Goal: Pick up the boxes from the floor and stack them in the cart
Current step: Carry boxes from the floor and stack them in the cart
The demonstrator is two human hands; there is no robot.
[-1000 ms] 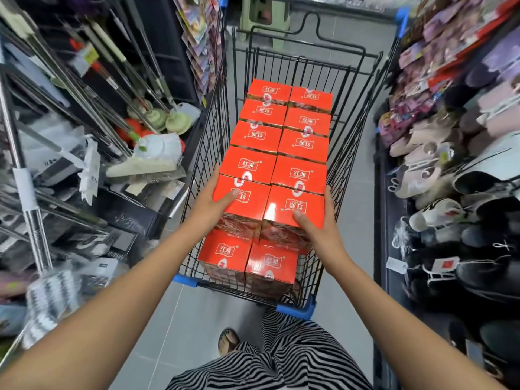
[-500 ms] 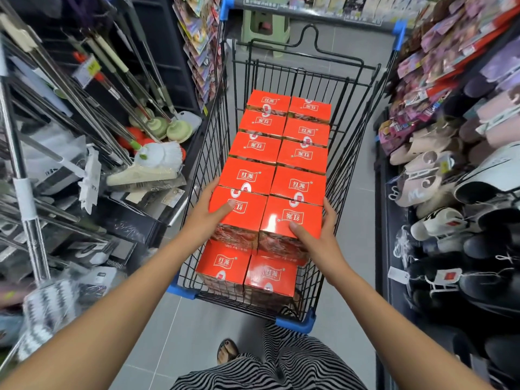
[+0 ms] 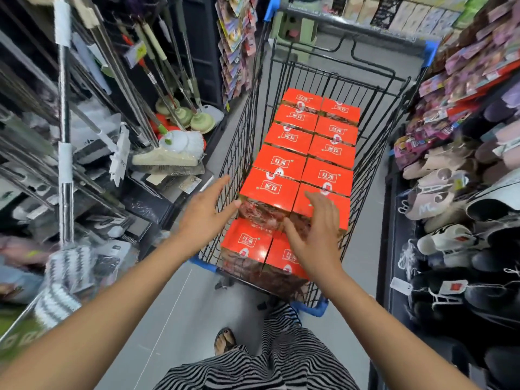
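- While both hands, left hand (image 3: 206, 213) and right hand (image 3: 316, 235), are hovering with fingers spread and gripping nothing, the boxes (image 3: 268, 192) are sitting unsupported.
- Near the cart's (image 3: 242, 153) near edge, the upper pair is risking a slide onto the lower boxes.

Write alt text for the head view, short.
Two open hands, left hand and right hand, reach over red boxes stacked in two columns inside a black wire cart in a shop aisle. Mops stand left, slippers right.
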